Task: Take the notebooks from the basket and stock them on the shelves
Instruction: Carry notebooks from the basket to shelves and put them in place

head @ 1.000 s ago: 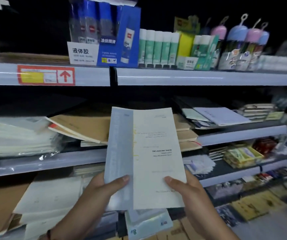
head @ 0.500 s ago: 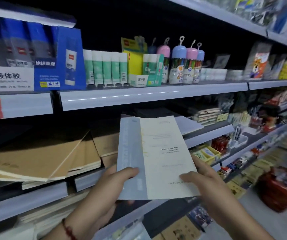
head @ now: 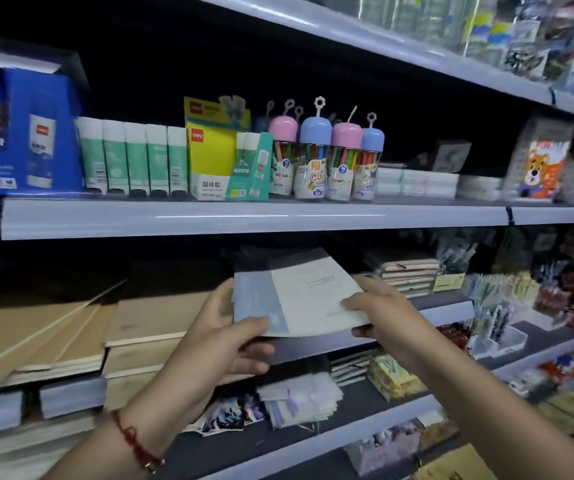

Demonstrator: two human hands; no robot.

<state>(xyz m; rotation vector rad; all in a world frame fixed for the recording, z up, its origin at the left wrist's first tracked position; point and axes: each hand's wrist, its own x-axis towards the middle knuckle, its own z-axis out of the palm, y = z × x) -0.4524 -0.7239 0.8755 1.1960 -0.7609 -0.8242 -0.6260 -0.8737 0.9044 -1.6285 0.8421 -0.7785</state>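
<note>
The notebook [head: 299, 292], pale cream with a grey-blue band down its left side, sits at the centre of the frame, lying nearly flat over the front lip of the middle shelf [head: 417, 308], its far end already under the shelf above and its near edge towards the person. Its long axis runs from the hands away into the shelf, so the coming move looks like a straight push forward along that axis. The left hand [head: 223, 337] pinches the near left corner, thumb on top of the cover and fingers curled beneath. The right hand [head: 379, 306] grips the right edge, thumb on the cover, fingers wrapped under; it seems to reach a little deeper than the left. Both forearms rise from the bottom of the frame, the left wrist wearing a red cord. Stacks of tan notebooks [head: 70, 334] lie to the left on the same level, glue sticks [head: 133, 157] above. No basket is in view
</note>
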